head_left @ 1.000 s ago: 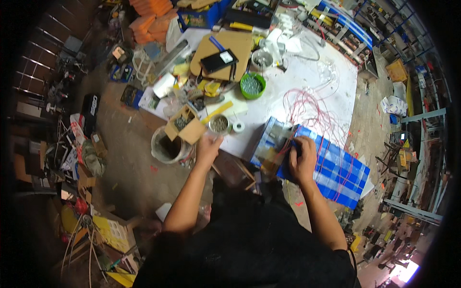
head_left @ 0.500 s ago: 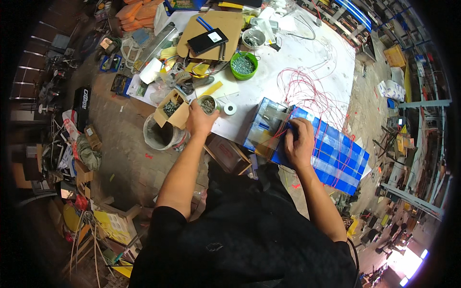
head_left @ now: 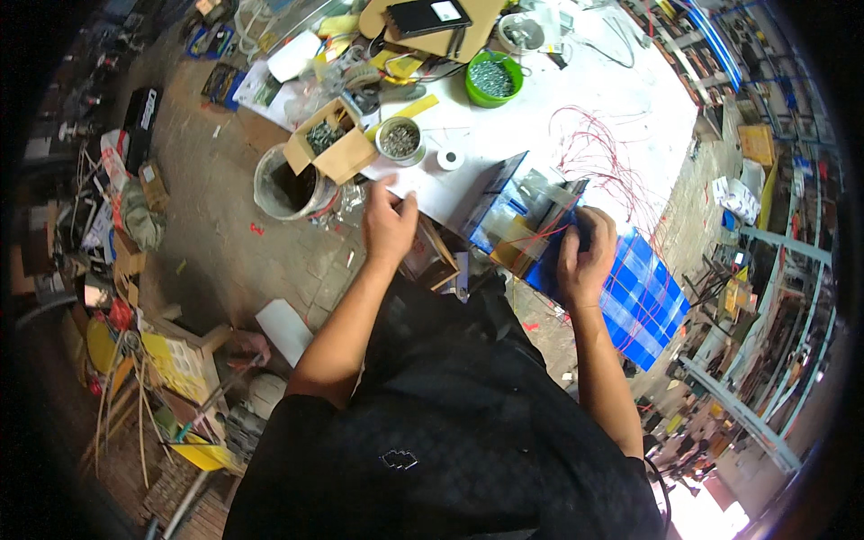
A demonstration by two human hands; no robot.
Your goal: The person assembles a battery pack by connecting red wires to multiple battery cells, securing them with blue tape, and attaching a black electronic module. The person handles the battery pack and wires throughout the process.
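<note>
My left hand [head_left: 391,223] is just off the table's near edge, thumb and fingers apart, holding nothing. Beyond its fingertips stands a round tin [head_left: 401,142] of small metal fasteners. A cardboard box [head_left: 338,144] of dark screws is left of the tin, and a small white spool [head_left: 449,159] to its right. My right hand [head_left: 589,254] has its fingers curled over the edge of a blue box [head_left: 643,301] crossed by paler bands. The box's near-left part is open, with clear and brownish pieces inside, and sits tilted at the table edge. What lies under the right fingertips is hidden.
Thin red wires [head_left: 603,153] trail over the white tabletop [head_left: 661,117] and the blue box. A green bowl [head_left: 493,79] of fasteners and a metal bowl [head_left: 520,34] stand farther back. A bucket [head_left: 286,184] is on the floor at left, and metal racks [head_left: 765,238] line the right.
My left hand has let go of the round tin and drawn back toward me. The blue box is tilted more, with my right hand still on it. The whole view has shifted.
</note>
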